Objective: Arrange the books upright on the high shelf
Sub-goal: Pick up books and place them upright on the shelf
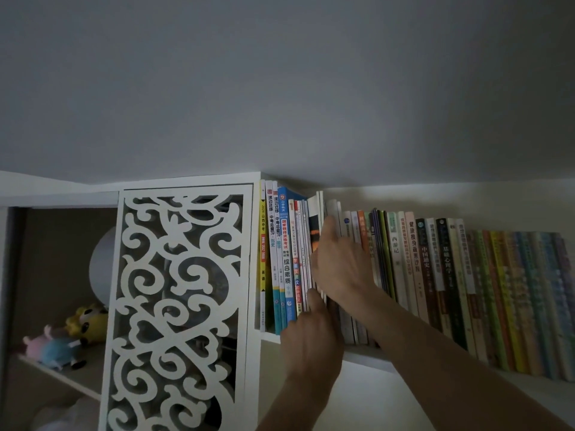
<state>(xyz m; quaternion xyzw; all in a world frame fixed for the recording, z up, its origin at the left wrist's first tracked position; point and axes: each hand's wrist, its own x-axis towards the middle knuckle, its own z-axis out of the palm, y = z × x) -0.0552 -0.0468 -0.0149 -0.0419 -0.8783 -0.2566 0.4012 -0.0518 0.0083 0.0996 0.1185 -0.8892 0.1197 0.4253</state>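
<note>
Shelving point(367, 356) runs from 9 o'clock toward 4 o'clock, close under the ceiling, with a fretwork cabinet door point(180, 306) at 8 o'clock. Books point(466, 290) stand upright along nearly its whole length; most of the task looks done. One pale book point(315, 213) near centre is only part-seated among its neighbours. Right hand point(340, 262) lies spread flat against the spines beside it. Left hand point(311, 340), fingers together, pushes at the lower edges. Judgement: seat this book, then square the row.

Dim, greyish light; soft blur and wide-angle bending toward the edges.
</note>
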